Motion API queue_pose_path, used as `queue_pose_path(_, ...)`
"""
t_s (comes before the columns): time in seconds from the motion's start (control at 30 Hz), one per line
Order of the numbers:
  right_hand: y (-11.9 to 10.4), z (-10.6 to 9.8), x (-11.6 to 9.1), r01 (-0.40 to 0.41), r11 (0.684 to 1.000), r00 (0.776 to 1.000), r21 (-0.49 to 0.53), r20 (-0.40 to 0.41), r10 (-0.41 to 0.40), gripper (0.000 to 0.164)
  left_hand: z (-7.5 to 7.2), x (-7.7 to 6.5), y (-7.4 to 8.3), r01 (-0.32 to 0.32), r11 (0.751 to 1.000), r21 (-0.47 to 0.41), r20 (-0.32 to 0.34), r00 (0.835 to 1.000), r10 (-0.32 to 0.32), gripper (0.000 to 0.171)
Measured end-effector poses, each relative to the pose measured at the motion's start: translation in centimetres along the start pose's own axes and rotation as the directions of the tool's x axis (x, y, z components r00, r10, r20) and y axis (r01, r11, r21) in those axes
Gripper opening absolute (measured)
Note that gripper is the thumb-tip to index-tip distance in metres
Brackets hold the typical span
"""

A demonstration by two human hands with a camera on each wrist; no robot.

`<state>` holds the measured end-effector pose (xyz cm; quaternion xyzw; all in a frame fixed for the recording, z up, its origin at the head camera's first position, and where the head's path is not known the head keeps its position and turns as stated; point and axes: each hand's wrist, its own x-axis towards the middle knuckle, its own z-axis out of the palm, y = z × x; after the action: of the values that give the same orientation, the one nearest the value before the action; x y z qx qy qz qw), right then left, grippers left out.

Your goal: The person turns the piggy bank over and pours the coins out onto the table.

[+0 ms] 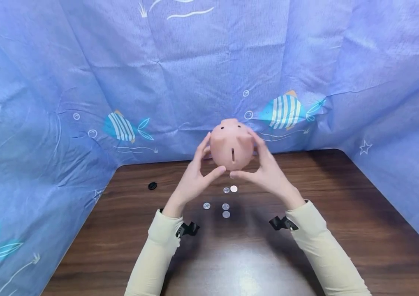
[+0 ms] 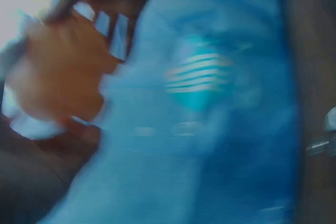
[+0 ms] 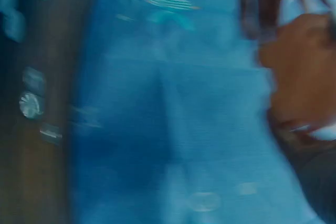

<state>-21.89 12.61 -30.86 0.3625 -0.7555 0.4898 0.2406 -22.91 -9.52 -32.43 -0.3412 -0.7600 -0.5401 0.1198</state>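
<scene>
Both hands (image 1: pixel 191 180) (image 1: pixel 272 174) clasp a piggy bank (image 1: pixel 228 153), fingers (image 1: pixel 199 151) curved, snout (image 1: pixel 229 121) toward curtain (image 1: pixel 202 74) (slot (image 1: pixel 233 155) lengthwise).

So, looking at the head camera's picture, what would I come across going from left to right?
White star on the left curtain → small black disc → left hand → pink piggy bank → right hand → white star on the right curtain.

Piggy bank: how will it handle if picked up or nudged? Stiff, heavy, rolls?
Probably stiff: the pink piggy bank is held up with no visible dent. Likely light for its size, as the slot suggests a hollow body, though contents are hidden. Its rounded sides could let it roll if laid over.
</scene>
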Motion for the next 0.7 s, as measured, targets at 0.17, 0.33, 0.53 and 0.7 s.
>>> queue_pose_path(0.17, 4.9, 1.8, -1.7, -0.631, 0.774, 0.748, 0.063, 0.316, 0.584, 0.097, 2.2, -0.6, -6.4, 0.553, 0.807, -0.209, 0.180, 0.833, -0.524, 0.078)
queue_pose_path(0.33, 9.2, 3.3, -3.2, -0.753, 0.652, 0.626, 0.094, 0.409, 0.664, 0.100, 3.3, -1.3, -8.8, 0.685, 0.696, -0.216, 0.233, 0.728, -0.644, 0.074)
queue_pose_path(0.53, 7.0, 2.8, -2.8, -0.646, 0.761, 0.742, 0.064, 0.288, 0.605, 0.099, 2.6, -0.8, -6.8, 0.567, 0.805, -0.176, 0.179, 0.822, -0.540, 0.079)
queue_pose_path(0.7, 2.0, 1.8, -1.8, -0.099, 0.995, 0.995, 0.007, -0.023, 0.099, 0.100, 1.1, -1.0, 0.2, 0.095, 0.993, 0.074, -0.032, 0.995, -0.092, 0.091)
